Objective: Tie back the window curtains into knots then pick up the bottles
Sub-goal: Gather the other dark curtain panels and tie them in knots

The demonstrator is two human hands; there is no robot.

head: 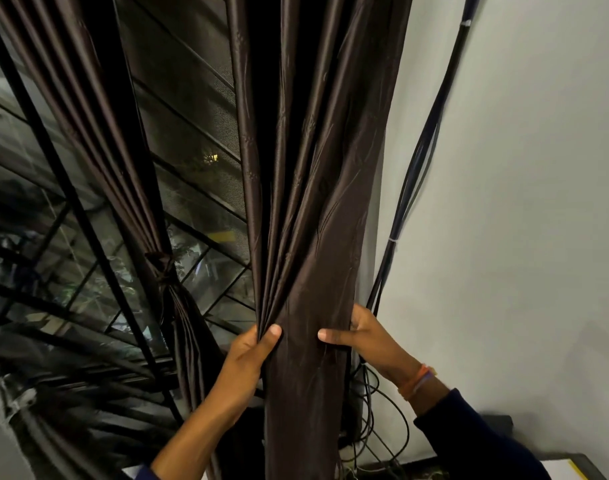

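Against a dark barred window (88, 209), the right curtain (313, 237) is gathered between left hand (251, 355) and right hand (369, 341), each grip holding fabric; folds should be bunched tightly before knotting.

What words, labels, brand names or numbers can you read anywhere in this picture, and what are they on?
None: no readable text shows anywhere.
The dark brown satin curtain, gripped by the left hand and the right hand, bears only a faint woven pattern, no lettering.
The orange wristband on the right wrist shows no print.
The bundled black cables on the white wall carry no legible marking.
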